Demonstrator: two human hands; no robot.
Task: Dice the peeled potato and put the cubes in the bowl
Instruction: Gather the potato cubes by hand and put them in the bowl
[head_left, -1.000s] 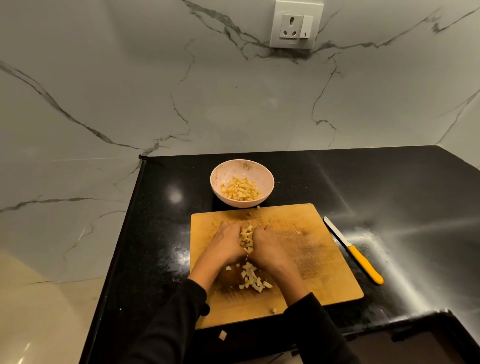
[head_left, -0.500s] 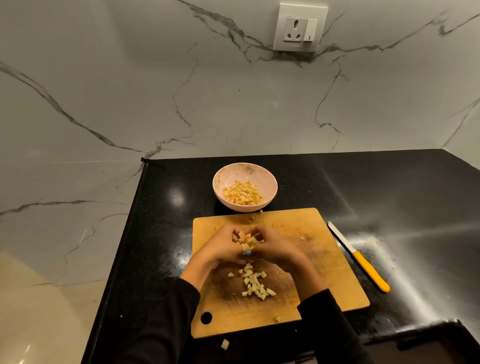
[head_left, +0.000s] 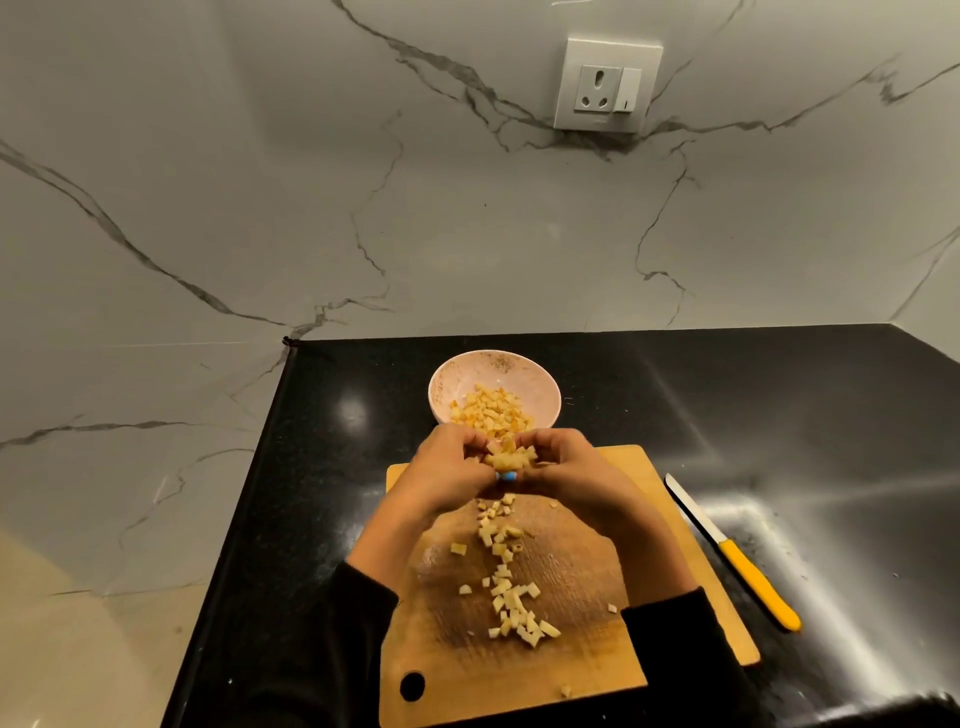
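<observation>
My left hand and my right hand are cupped together around a heap of potato cubes, held above the far edge of the wooden cutting board. They sit just in front of the pink bowl, which holds several cubes. A trail of loose potato cubes lies down the middle of the board between my forearms. One stray cube rests near the board's near edge.
An orange-handled knife lies on the black counter right of the board, blade pointing away. The marble wall with a socket rises behind. The counter's left edge drops off beside the board.
Both hands have gathered cubes off the board, lifted them and carried them forward toward the bowl. Some cubes stayed behind in a trail on the board.
</observation>
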